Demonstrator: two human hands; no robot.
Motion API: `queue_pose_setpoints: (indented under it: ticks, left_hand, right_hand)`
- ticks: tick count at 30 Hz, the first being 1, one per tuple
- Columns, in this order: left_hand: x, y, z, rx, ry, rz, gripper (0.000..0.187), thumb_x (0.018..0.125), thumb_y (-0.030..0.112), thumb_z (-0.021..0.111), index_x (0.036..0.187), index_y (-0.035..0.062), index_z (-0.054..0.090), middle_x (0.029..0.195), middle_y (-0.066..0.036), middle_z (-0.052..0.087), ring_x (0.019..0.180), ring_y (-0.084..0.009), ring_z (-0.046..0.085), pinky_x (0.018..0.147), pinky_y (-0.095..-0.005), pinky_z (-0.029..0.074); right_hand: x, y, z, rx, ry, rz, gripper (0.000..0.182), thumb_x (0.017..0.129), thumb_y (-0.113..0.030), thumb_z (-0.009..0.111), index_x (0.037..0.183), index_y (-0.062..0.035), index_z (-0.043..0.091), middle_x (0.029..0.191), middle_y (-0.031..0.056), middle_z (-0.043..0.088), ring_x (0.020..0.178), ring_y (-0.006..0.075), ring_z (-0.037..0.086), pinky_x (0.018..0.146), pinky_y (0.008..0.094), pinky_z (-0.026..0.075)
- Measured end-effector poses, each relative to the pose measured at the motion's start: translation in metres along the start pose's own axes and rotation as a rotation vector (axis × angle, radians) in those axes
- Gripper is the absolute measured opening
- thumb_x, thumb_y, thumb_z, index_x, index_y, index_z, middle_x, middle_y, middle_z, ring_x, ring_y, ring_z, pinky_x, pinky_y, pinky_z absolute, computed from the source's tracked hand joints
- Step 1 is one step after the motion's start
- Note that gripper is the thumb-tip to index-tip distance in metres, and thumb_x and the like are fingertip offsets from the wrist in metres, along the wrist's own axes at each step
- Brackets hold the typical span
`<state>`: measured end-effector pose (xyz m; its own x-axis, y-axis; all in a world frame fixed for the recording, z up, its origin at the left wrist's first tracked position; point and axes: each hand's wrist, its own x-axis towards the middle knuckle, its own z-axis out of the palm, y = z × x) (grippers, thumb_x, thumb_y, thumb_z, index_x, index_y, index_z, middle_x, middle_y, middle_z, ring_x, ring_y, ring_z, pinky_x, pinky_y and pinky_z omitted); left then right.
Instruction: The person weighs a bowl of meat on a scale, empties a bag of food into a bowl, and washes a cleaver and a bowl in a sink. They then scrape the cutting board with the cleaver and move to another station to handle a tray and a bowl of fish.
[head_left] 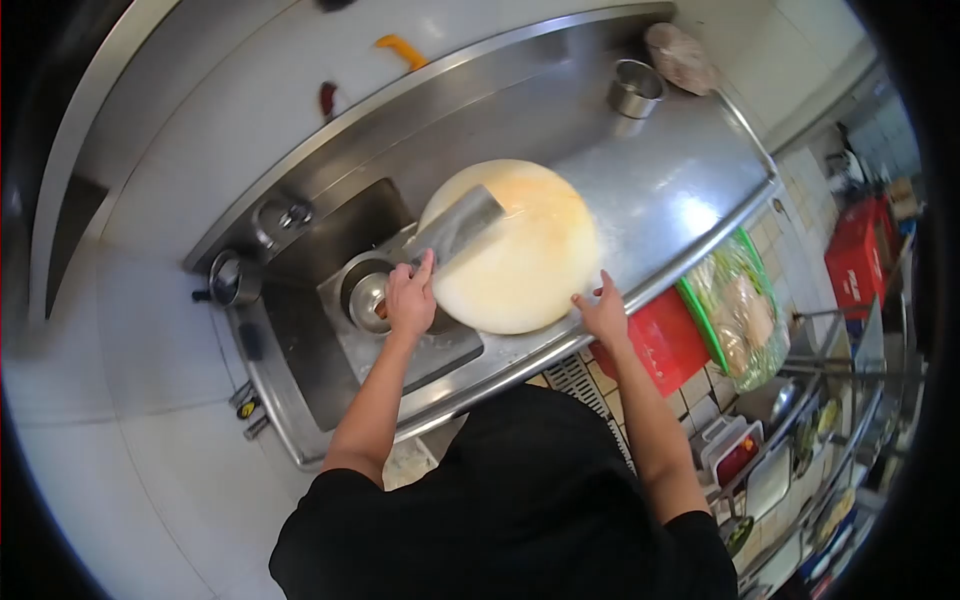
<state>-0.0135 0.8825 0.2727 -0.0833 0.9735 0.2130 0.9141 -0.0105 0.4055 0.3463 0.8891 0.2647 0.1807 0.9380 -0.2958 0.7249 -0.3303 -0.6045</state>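
Note:
My left hand (408,300) is closed around the handle of a cleaver (463,228), with one finger stretched along the blade. The broad steel blade lies over the left part of a large round cutting board (540,250), pale with yellowish stains. At the board's right edge is my right hand (605,312), thumb and fingers apart, fingertips right by the rim. A round metal bowl (367,296) sits just left of my left hand, partly hidden by it, on a metal sheet (345,340) over the sink.
The steel sink (310,370) has a tap (290,215) behind it and a metal pot (235,280) at its left corner. A metal container (635,90) and a plastic bag (682,58) stand at the far right. Below the counter's edge are a green crate (705,325) and shelves.

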Motion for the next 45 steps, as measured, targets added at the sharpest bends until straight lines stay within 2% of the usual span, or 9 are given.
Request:
queue_pose_setpoints:
  ticks: [7,11,14,18,26,30,34,39,45]
  left_hand:
    - [0.01,0.061,0.053,-0.023,-0.178,0.127,0.044,0.085,0.012,0.061,0.125,0.029,0.065,0.088,-0.01,0.052,0.09,-0.029,0.052,0.079,-0.0416,0.041]
    - [0.006,0.065,0.063,0.035,-0.217,0.061,0.044,0.086,0.016,0.061,0.129,0.0276,0.061,0.096,-0.014,0.052,0.093,-0.033,0.05,0.081,-0.0451,0.041]
    - [0.008,0.077,0.055,0.088,-0.297,-0.016,0.045,0.088,0.021,0.061,0.133,0.0255,0.057,0.106,-0.019,0.05,0.102,-0.0363,0.047,0.087,-0.0482,0.039]
    - [0.005,0.102,0.039,0.156,-0.046,0.069,0.044,0.09,0.023,0.059,0.133,0.0129,0.056,0.125,-0.022,0.045,0.119,-0.0379,0.04,0.099,-0.0529,0.032]
    - [-0.008,0.238,0.028,-0.339,0.141,0.381,0.015,0.085,0.017,0.06,0.082,0.0027,0.065,0.104,-0.012,0.062,0.096,-0.0329,0.055,0.087,-0.0438,0.043]
    - [-0.052,0.335,0.052,-0.525,-0.019,0.59,0.017,0.074,0.011,0.062,0.059,0.0032,0.06,0.099,-0.011,0.063,0.093,-0.0313,0.056,0.079,-0.0424,0.046]
    - [-0.108,0.412,0.119,-0.706,-0.273,0.665,0.004,0.068,0.003,0.057,0.071,0.0027,0.054,0.096,-0.013,0.062,0.089,-0.0335,0.055,0.076,-0.0405,0.046]
    - [-0.176,0.442,0.205,-0.474,-0.68,0.572,0.013,0.08,0.005,0.048,0.091,0.0056,0.054,0.08,-0.027,0.061,0.08,-0.0485,0.059,0.068,-0.0569,0.044]
    - [-0.227,0.437,0.278,-0.142,-1.105,0.592,0.016,0.078,0.006,0.052,0.093,0.0077,0.055,0.089,-0.025,0.064,0.093,-0.0435,0.062,0.08,-0.05,0.047]
  right_hand:
    - [-0.107,0.135,-0.006,0.484,0.091,0.07,0.067,0.084,-0.028,0.071,0.139,-0.0026,0.043,0.105,0.0174,0.065,0.095,0.0256,0.065,0.083,0.0362,0.05]
    - [-0.174,0.249,0.006,0.1,0.171,0.175,0.066,0.084,-0.032,0.068,0.136,0.0026,0.045,0.109,0.0254,0.064,0.099,0.0364,0.064,0.086,0.0411,0.05]
    - [-0.228,0.384,0.047,0.167,-0.1,0.685,0.067,0.082,-0.041,0.067,0.128,0.005,0.053,0.1,0.0292,0.067,0.097,0.0371,0.067,0.084,0.0439,0.052]
    - [-0.263,0.373,0.018,-0.195,-0.37,0.633,0.049,0.084,-0.037,0.063,0.113,0.0024,0.062,0.1,0.028,0.067,0.094,0.0369,0.067,0.079,0.0463,0.052]
    - [-0.274,0.437,0.017,-0.169,-0.146,0.492,0.043,0.088,-0.04,0.06,0.097,0.0017,0.066,0.094,0.0256,0.067,0.088,0.0412,0.065,0.076,0.048,0.051]
    - [-0.304,0.485,0.01,-0.084,0.035,0.551,0.044,0.089,-0.041,0.058,0.089,0.0013,0.068,0.091,0.0243,0.068,0.086,0.0434,0.064,0.074,0.0488,0.05]
    - [-0.325,0.511,0.0,-0.029,0.151,0.663,0.055,0.097,-0.043,0.04,0.098,0.0034,0.069,0.101,0.0306,0.065,0.101,0.0462,0.062,0.09,0.0491,0.047]
    - [-0.382,0.504,-0.07,0.341,0.114,0.737,0.038,0.092,-0.027,0.045,0.091,-0.0001,0.072,0.086,0.0292,0.066,0.09,0.0395,0.066,0.084,0.0458,0.049]
    - [-0.386,0.534,-0.118,0.437,0.532,0.463,0.037,0.087,-0.007,0.036,0.089,-0.0075,0.073,0.077,0.0177,0.066,0.068,0.0282,0.064,0.068,0.0387,0.05]
